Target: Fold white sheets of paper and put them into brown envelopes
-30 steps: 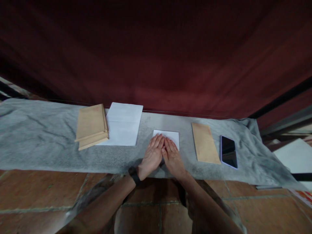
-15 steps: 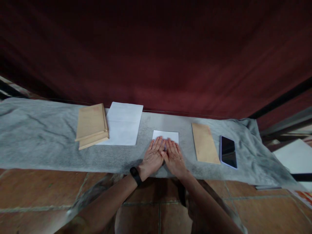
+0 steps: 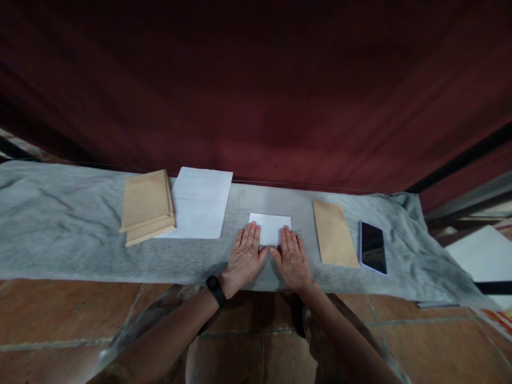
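A small folded white paper [image 3: 270, 228] lies on a grey cloth [image 3: 72, 234]. My left hand [image 3: 244, 258] lies flat with its fingers stretched out over the paper's near left corner. My right hand [image 3: 293, 258] lies flat the same way over the near right corner. The thumbs point toward each other below the paper. A black band [image 3: 216, 290] sits on my left wrist.
A stack of brown envelopes [image 3: 147, 205] and a larger white sheet [image 3: 200, 202] lie to the left. One brown envelope [image 3: 334, 233] and a dark phone [image 3: 373, 247] lie to the right. A dark red curtain [image 3: 256, 90] hangs behind. Tiled floor [image 3: 60, 314] lies in front.
My hands have slid apart from the paper's middle toward its two near corners and a little toward me. More of the white paper now shows between them.
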The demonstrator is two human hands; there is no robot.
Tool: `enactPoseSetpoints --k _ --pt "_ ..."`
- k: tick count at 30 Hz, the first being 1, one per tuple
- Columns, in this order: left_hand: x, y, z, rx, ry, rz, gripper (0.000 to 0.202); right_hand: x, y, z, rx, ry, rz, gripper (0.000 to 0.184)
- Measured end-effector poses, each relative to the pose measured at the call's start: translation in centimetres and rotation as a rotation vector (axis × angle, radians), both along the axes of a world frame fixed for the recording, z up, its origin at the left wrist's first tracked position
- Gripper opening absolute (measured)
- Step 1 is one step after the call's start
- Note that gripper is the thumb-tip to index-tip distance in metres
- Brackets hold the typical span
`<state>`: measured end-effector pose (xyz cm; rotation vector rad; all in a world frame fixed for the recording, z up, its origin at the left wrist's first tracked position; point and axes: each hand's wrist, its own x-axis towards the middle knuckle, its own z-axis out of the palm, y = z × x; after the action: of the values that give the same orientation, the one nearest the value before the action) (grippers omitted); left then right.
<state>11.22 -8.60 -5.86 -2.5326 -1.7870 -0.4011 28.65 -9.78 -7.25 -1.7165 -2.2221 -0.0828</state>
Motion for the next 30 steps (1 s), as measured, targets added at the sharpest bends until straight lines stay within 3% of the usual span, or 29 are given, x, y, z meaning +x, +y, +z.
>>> enactPoseSetpoints --k 8,18,21,26,30 --pt "-0.3 0.3 -0.1 -0.005 -0.002 0.124 0.069 0.3 -0.2 -0.1 0.013 0.018 -0.087 0.071" --pt "-0.1 0.9 0.8 0.023 0.013 0.159 0.067 0.4 -0.2 -0.2 0.03 0.005 -0.092 0.07" --pt "0.2 1.1 1.4 0.029 0.011 0.081 0.063 0.3 -0.2 0.1 0.02 0.012 -0.106 0.068" --pt "1.2 1.3 1.3 -0.004 -0.02 -0.193 0.055 0.2 0.0 0.7 -0.001 0.025 -0.122 0.057" --pt "1.8 1.5 0.8 -0.051 -0.03 -0.253 0.054 0.4 0.3 1.1 -0.012 0.01 -0.131 0.051"
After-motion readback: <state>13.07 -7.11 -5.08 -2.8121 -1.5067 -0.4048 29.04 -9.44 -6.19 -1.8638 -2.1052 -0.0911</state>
